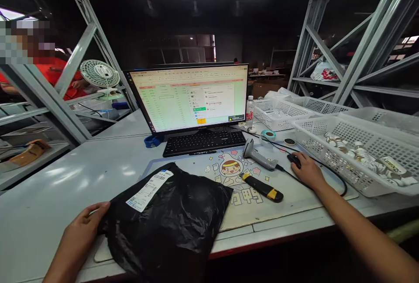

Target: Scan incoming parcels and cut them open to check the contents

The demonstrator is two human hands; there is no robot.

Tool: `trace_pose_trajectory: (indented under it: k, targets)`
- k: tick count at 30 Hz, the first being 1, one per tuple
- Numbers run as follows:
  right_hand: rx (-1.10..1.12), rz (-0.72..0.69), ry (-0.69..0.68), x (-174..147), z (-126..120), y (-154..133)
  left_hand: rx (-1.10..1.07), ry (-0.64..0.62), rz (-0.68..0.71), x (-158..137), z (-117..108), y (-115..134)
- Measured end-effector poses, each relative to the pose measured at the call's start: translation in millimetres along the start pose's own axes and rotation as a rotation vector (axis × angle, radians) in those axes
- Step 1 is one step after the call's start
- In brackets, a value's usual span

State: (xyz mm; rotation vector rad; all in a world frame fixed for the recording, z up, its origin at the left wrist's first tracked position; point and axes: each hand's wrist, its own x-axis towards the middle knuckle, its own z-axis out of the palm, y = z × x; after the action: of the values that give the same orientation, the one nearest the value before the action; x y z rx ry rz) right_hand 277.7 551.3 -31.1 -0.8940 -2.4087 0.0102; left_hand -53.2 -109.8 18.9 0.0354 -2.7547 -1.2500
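My left hand (pixel 80 235) pinches the left edge of a black plastic mailer bag (pixel 176 217). The bag lies on the front of the desk, partly over its edge, with a white shipping label (pixel 149 190) on top. My right hand (pixel 309 170) is closed over a black computer mouse (pixel 294 160) on the printed desk mat (pixel 288 213). Between the hands lie a black and yellow utility knife (pixel 262 188) and a grey barcode scanner (pixel 260 156). Behind them are a black keyboard (pixel 203 143) and a lit monitor (pixel 190 99) showing a spreadsheet and a smaller window.
White plastic baskets (pixel 330 160) line the right side; the nearest holds several small packages (pixel 363 154). A clear bottle (pixel 250 110) and rolls of tape (pixel 268 134) stand near the monitor. Metal racking (pixel 366 43) frames the desk. At left are a fan (pixel 100 74) and a person in red (pixel 55 77).
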Motion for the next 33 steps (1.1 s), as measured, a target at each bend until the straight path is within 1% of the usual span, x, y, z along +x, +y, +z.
trace_pose_trajectory:
  k: [2, 7, 15, 18, 22, 33]
  targets:
    - [0.004, -0.008, 0.006, -1, -1, 0, 0.002, -0.031, 0.003, 1, 1, -1]
    - [0.012, 0.0, -0.004, 0, 0, 1, -0.023, -0.042, -0.01, -2, 2, 8]
    - [0.022, 0.014, 0.002, 2, 3, 3, -0.07, -0.09, -0.042, -12, -1, 19]
    - [0.024, 0.019, 0.014, 3, 5, 4, -0.087, -0.088, -0.034, -11, -1, 17]
    - [0.031, -0.013, 0.01, 2, 6, 6, -0.086, -0.07, -0.023, -7, 0, 11]
    - [0.007, -0.005, -0.014, -3, -3, 2, -0.025, -0.044, 0.05, -3, 4, -1]
